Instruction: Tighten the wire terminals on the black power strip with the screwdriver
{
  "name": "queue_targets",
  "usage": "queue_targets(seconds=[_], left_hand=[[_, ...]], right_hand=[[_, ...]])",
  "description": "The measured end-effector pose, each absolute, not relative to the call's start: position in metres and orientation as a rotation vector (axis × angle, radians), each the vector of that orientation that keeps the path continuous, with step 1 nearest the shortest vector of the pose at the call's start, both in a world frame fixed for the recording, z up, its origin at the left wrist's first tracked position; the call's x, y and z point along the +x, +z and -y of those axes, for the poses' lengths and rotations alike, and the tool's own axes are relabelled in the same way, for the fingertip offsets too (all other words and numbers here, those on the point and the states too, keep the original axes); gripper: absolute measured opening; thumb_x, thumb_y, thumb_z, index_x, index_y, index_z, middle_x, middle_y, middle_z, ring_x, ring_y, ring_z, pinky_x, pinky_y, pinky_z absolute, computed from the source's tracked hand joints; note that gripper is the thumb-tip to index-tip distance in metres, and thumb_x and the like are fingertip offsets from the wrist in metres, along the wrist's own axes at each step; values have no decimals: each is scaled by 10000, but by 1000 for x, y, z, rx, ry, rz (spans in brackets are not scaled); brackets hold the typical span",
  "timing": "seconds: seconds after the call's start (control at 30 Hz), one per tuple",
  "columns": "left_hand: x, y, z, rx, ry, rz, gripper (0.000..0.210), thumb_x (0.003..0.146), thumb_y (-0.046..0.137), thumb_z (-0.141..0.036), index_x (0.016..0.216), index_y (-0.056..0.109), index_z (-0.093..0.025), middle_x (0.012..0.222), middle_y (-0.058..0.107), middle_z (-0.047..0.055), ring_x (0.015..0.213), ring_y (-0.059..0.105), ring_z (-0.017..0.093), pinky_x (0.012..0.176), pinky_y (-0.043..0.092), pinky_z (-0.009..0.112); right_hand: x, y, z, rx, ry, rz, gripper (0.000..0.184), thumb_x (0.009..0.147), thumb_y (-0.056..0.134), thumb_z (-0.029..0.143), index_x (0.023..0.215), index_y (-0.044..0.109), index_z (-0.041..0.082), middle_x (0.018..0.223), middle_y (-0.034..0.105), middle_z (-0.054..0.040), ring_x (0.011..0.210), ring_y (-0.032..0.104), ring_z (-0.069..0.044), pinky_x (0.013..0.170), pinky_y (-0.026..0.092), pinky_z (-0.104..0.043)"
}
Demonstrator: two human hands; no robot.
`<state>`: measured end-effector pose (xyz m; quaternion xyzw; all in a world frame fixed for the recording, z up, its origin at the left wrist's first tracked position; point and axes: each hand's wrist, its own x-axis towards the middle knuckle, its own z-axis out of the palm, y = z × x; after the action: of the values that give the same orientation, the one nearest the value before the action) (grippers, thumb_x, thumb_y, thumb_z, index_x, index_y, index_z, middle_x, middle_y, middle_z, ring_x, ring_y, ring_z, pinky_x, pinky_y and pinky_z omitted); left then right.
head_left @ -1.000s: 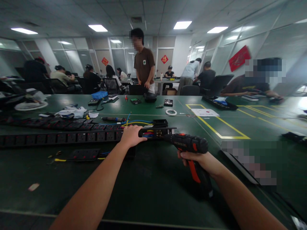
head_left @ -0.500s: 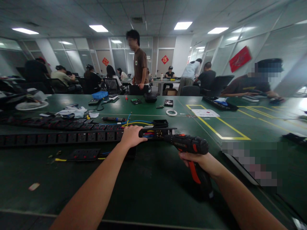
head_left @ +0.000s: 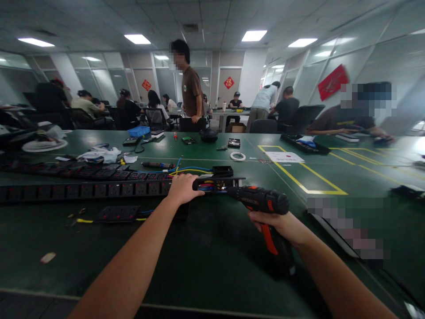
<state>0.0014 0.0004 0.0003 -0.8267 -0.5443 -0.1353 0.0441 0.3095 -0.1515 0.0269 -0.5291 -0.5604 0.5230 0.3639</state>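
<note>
I saw the left hand (head_left: 183, 189) with its fingers closed on the long black plastic socket strip (head_left: 99, 190), lying across the dark green surface (head_left: 202, 270), and the right hand (head_left: 277, 223) gripping a black-and-orange power drill (head_left: 264, 199), whose tip (head_left: 228, 189), if tilted, could slip into the blue and red wires (head_left: 206, 188).

Drill (head_left: 264, 200) in my right hand (head_left: 278, 223): black, orange-accented. Power strip (head_left: 116, 190) at my left hand (head_left: 182, 187): black, red-dotted. Wires (head_left: 193, 169) just beyond it: blue, yellow. Desk (head_left: 212, 266) beneath both my hands: dark green.
</note>
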Motion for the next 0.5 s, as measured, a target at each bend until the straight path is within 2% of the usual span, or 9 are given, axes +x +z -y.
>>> queue_targets(seconds=[0.2,0.5], left_hand=[[1,-1,-1,-2533,-426,1656,694,809,699,-724,1335,656,-274,1316,689,99,1209,610,355,982,436,469],[1,-2,-3,-2531,-438,1654,707,808,693,-736,1349,651,-283,1335,684,106,1215,613,360,994,429,466]], right_hand=[[312,24,149,-1346,1356,1464,328,765,831,477,805,692,183,642,637,7,580,563,-159,592,424,-301],[310,30,150,-1286,1362,1441,369,723,850,461,916,727,172,789,713,-35,620,610,-176,619,440,-317]])
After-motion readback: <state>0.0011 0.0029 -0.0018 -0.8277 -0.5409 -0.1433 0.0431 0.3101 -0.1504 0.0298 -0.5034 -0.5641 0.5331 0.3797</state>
